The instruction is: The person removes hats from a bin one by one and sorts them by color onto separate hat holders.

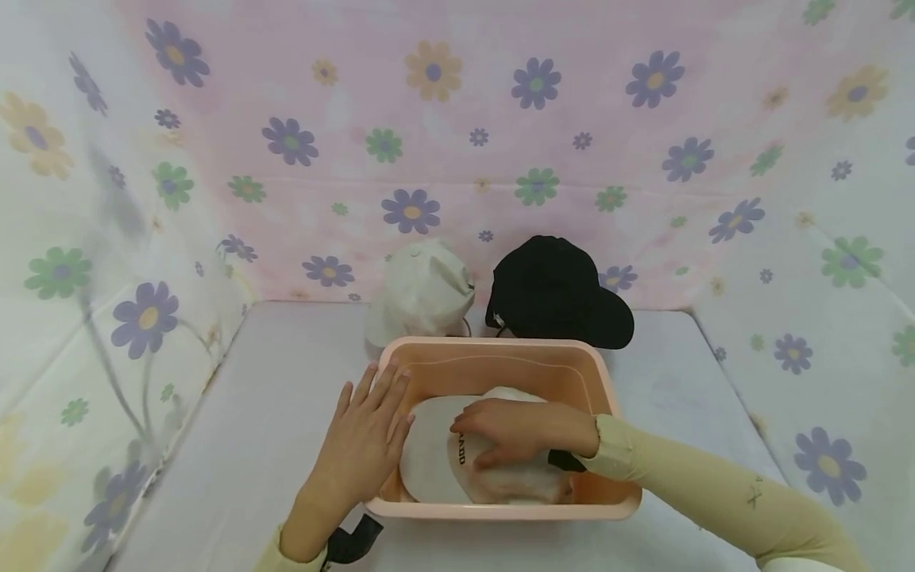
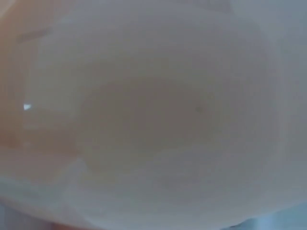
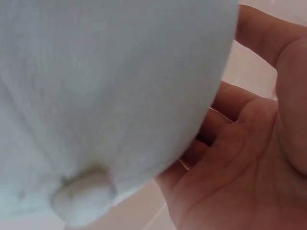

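A pale, off-white cap (image 1: 425,445) lies inside a peach-coloured plastic basin (image 1: 500,512), its brim to the left and dark lettering on the front of its crown. Over that crown, my right hand (image 1: 511,429) reaches in from the right, thumb and fingers apart. In the right wrist view the crown (image 3: 124,86) and its top button (image 3: 84,199) fill the left side, with the palm facing them and the fingertips hidden behind the crown. My left hand (image 1: 364,445) rests with straight, spread fingers on the basin's left rim.
Behind the basin stand a cream cap (image 1: 425,286) and a black cap (image 1: 546,290), close to its far rim. A flower-patterned cloth (image 1: 457,119) surrounds the white table (image 1: 286,357) on the back and sides. The left wrist view is blurred.
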Available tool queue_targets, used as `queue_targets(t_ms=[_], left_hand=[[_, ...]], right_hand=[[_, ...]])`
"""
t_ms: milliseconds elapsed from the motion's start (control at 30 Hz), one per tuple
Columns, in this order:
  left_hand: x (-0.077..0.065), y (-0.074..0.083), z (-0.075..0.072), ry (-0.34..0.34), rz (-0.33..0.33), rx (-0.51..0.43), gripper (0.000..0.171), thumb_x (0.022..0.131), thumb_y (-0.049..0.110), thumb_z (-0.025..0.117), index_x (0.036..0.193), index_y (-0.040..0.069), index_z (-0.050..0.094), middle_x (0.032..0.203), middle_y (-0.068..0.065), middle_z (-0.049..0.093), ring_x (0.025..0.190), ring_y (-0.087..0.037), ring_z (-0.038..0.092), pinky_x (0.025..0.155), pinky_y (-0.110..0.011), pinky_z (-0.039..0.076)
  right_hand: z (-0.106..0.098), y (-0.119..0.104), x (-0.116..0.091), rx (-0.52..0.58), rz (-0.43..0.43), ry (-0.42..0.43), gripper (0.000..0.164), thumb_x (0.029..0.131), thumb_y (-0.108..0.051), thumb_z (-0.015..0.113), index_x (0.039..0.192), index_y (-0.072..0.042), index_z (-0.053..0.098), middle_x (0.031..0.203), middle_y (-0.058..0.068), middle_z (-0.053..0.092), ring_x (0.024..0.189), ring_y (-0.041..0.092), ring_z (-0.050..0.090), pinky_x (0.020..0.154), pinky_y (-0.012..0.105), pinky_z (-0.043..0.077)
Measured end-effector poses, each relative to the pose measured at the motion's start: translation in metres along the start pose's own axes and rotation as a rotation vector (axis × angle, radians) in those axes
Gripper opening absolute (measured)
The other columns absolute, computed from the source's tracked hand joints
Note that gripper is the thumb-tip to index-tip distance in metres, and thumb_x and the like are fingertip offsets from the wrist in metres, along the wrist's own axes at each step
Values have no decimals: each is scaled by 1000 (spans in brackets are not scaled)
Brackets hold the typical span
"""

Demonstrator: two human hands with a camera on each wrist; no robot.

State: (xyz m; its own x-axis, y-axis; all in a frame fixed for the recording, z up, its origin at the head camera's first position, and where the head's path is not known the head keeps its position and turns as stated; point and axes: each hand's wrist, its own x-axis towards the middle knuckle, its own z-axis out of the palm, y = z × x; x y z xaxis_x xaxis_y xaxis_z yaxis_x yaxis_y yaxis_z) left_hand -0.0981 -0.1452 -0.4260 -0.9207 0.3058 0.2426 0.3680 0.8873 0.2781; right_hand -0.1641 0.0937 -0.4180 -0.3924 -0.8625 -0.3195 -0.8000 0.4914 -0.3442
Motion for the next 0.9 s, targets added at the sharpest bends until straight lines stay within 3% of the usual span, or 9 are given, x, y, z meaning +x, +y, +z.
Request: queue_targets(t_ms=[300, 600, 900], left_hand=[[0, 0, -1, 1, -4, -17, 58, 104, 29, 59, 155, 6, 43, 162, -15, 38, 151, -42, 28, 116, -70, 25], [-1, -2, 1, -7, -13, -27, 57, 104, 30, 56, 154, 6, 44, 162, -16, 37, 151, -42, 27, 116, -70, 24], [-2, -2, 2, -13, -14, -50, 57, 104, 29, 57, 154, 6, 43, 163, -15, 36, 152, -42, 26, 116, -70, 24]], right_hand=[[-2, 2, -11, -32, 27, 32, 60, 93, -29, 76, 142, -3, 56, 147, 11, 56, 139, 24, 49, 117, 37, 39], [-6, 9, -24, 123, 175, -29, 87, 82, -39, 85, 152, -9, 44, 161, 9, 39, 149, 26, 36, 122, 45, 30], [-10, 15, -41, 131, 197, -51, 106, 71, -23, 95, 156, -3, 34, 162, 13, 33, 146, 26, 35, 120, 43, 34]])
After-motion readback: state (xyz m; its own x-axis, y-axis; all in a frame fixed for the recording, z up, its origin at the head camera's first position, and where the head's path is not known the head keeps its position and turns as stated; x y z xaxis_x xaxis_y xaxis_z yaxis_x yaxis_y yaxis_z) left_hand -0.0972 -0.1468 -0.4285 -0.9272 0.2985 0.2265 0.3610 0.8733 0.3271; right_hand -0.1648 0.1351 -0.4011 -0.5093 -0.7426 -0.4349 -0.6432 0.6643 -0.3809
